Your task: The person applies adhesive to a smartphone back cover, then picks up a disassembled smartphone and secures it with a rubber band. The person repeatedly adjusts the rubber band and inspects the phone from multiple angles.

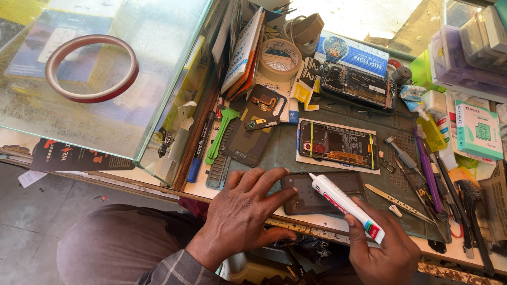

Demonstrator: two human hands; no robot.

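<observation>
On the far left a red tape ring [92, 68] lies flat on a glass case [132, 121], well apart from the hands. Right of it, a green-handled tool [221, 132] and a dark phone back cover [253, 126] lie on the worktop [317, 219].

The left hand [245, 211] is spread flat, its fingers [274, 182] released and pressing on the left end of a dark phone panel [317, 200] that lies near the worktop's front edge. If that pressure slackens, the panel could slide or tip off the edge.

The right hand [383, 250] has its fingers clenched around the lower end of a white glue tube [346, 206], whose thin nozzle rests over the panel's top edge. A hard squeeze could lay too thick a bead, and glue could run onto the mat [285, 153] or the left fingers, which lie close to the nozzle.

Just behind the panel lies an open phone [338, 145] with its insides bare; a stray drip could foul it. Tweezers [396, 200] and a purple tool [429, 171] lie close on the right, where the right hand's wrist could knock them.
</observation>
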